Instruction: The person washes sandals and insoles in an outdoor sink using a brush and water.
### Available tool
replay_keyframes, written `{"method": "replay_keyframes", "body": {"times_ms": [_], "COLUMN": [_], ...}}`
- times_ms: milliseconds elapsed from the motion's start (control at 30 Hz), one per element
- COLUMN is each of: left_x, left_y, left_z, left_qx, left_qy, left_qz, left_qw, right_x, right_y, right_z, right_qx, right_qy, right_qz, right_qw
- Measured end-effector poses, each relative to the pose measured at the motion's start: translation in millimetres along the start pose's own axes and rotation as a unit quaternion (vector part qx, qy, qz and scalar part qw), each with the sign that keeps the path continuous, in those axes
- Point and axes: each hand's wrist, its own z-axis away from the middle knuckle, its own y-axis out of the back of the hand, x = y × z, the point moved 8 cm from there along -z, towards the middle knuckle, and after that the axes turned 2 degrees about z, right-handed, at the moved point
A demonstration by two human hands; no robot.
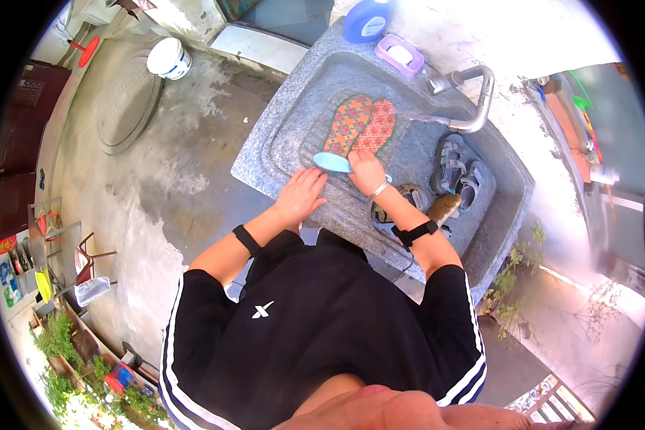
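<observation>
My right hand [367,171] grips a light blue scrubbing brush [332,162] at the near ends of two patterned insoles. The orange insole [348,124] and the red insole [377,126] lie side by side on the ribbed slope of a grey stone sink [314,80]. My left hand [301,196] rests on the sink's near edge, close to the brush head, with nothing held. A metal faucet [484,99] sends a thin stream of water toward the insoles.
Grey sandals [451,164] and brown footwear [414,196] sit in the basin's right part, beside a brown-bristled brush [445,208]. Behind stand a purple soap dish [400,55] and a blue detergent bottle [366,21]. A white bucket [169,58] stands on the concrete floor.
</observation>
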Motion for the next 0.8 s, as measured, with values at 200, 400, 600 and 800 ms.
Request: {"method": "replay_keyframes", "body": {"times_ms": [200,400,600,800], "left_x": [-3,-4,-9,-16], "left_y": [-4,-4,-12,1], "left_z": [2,6,8,14], "left_qx": [-0.002,0.009,-0.030,0.026], "left_qy": [-0.015,-0.010,0.011,-0.017], "left_qz": [-0.008,-0.007,0.027,0.038], "left_qw": [1.000,1.000,0.999,0.999], "right_x": [23,26,-39,-40], "right_y": [2,110,44,19], "right_z": [3,-19,-22,-6], "right_qx": [0.062,0.199,0.097,0.037], "right_qy": [-0.040,-0.110,0.037,0.012], "right_qz": [0.057,0.016,-0.093,-0.154], "right_qw": [0.996,0.974,0.990,0.987]}}
